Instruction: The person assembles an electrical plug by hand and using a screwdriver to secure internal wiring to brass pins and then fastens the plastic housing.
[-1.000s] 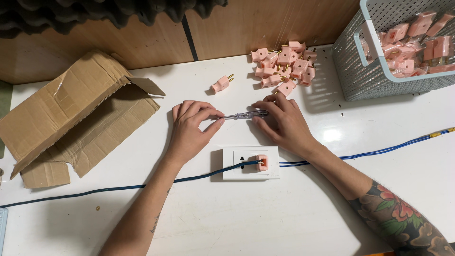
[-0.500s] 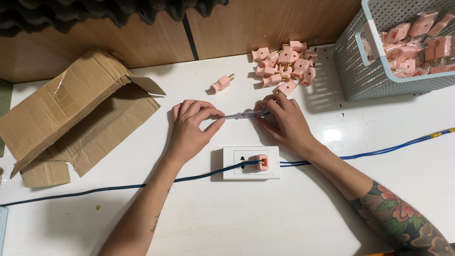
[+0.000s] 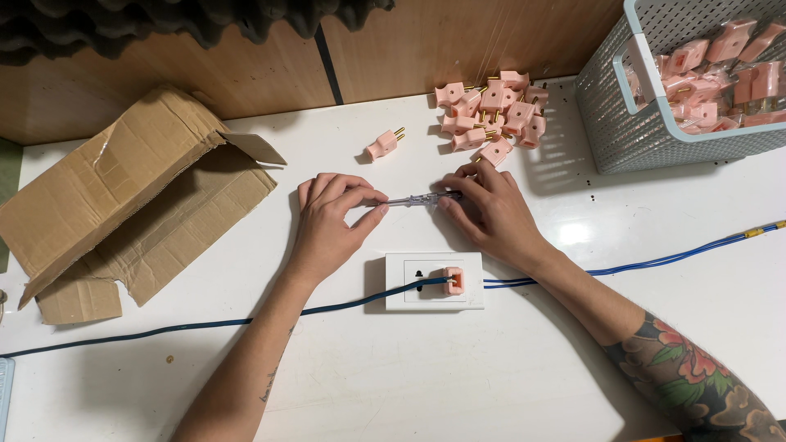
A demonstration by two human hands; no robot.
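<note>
Both hands hold a thin clear-handled tester screwdriver [image 3: 413, 199] level above the white table. My left hand [image 3: 329, 221] pinches its left end, and my right hand [image 3: 487, 211] grips the right end. Just below the hands lies a white wall socket plate [image 3: 409, 295] with a pink plug [image 3: 453, 281] pushed into it. Blue cable [image 3: 246, 321] runs out of the plate to the left and right. A single pink plug [image 3: 382, 146] lies alone above my left hand.
A heap of several pink plugs [image 3: 490, 116] lies at the back near the wooden wall. A grey perforated basket [image 3: 639, 123] holding more pink plugs stands at the right. An open cardboard box [image 3: 123, 196] lies on its side at the left.
</note>
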